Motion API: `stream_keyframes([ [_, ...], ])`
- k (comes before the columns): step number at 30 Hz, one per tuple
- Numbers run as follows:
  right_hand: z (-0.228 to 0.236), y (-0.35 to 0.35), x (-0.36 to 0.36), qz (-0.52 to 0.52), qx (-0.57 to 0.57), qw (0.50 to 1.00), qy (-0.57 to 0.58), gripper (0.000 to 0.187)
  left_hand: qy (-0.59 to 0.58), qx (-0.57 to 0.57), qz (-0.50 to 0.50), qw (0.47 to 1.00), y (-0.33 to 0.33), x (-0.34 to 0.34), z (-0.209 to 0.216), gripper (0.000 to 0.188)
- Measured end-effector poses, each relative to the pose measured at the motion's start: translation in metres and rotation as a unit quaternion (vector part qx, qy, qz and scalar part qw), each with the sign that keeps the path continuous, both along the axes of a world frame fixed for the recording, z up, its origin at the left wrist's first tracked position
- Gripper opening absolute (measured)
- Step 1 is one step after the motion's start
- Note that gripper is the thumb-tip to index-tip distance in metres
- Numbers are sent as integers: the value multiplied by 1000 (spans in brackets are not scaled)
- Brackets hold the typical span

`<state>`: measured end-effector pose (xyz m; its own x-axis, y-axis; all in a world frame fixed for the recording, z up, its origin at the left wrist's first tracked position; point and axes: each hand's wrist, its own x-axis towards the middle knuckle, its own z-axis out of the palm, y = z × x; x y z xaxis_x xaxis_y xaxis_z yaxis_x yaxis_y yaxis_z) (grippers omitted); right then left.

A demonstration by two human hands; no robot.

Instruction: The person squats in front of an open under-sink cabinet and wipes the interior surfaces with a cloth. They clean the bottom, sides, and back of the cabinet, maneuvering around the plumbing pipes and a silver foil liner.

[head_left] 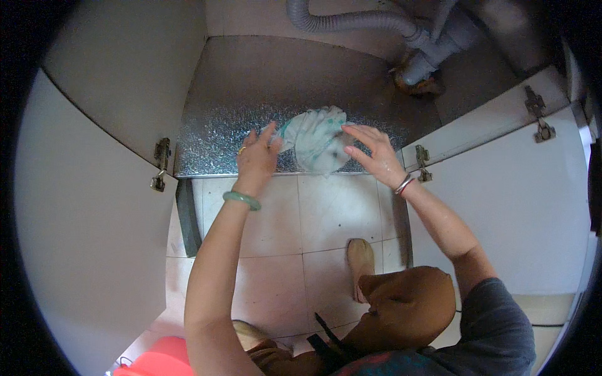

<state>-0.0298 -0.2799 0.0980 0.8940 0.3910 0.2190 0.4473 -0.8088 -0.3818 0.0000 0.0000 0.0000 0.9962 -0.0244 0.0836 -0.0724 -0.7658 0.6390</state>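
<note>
A white cabinet door [88,207] stands swung wide at far left, two metal hinges [160,164] showing on its inner edge. Beside it, the floor of the under-sink cabinet is lined with embossed silver foil [213,135]. The person's left hand [257,156], a gold ring on one finger and a green bangle [242,200] at the wrist, pinches the left edge of a crumpled white cloth with green markings [316,141], fingers closed on the fabric. The cloth lies bunched on the foil near the cabinet's front edge, between the two hands. The right hand [375,153], silver bangles [404,184] at its wrist, is spread open with its fingertips touching the cloth's right side, gripping nothing. Above and behind, a grey corrugated drain hose [351,22] runs to a grey pipe joint [433,53] that drops to the cabinet floor. Below the hands, pale floor tiles [276,225] carry the person's foot in a beige slipper [360,263], next to a knee in brown trousers [407,307]. At right, the second white cabinet door [501,207] hangs open with its own hinges [539,113].
</note>
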Motion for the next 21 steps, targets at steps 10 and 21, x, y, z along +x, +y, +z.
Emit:
stream_keyframes([
  [10, -103, 23, 57, 9, -190, 981, -38, 59, -130, 179, -128, 967, -59, 5, -38, 50],
  [21, -140, -140, 108, -185, -192, 958, -110, 48, -136, 32, -148, 979, -111, 30, -50, 57],
])
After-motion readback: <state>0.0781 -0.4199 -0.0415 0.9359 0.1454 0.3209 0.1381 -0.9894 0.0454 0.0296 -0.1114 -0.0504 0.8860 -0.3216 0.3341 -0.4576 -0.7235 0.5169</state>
